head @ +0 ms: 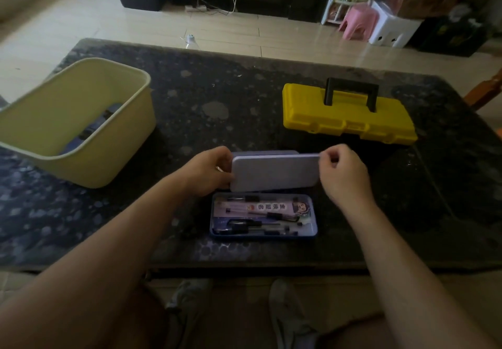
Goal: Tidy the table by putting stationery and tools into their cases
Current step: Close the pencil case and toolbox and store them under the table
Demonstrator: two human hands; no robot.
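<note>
A blue tin pencil case [312, 214] lies open on the dark table near its front edge, with several black pens [250, 226] and a printed card inside. Its pale lid [274, 172] stands half raised above the case's far side. My left hand [206, 172] grips the lid's left end. My right hand [345, 174] pinches the lid's upper right corner. A yellow toolbox [345, 117] with a black handle sits shut at the back right.
A pale yellow-green bin [81, 120] stands at the left of the dark speckled table [217, 98], with something dark inside. Beyond the table lie a tiled floor, a pink stool [358, 22] and white boxes. My knees and shoes show below the table's front edge.
</note>
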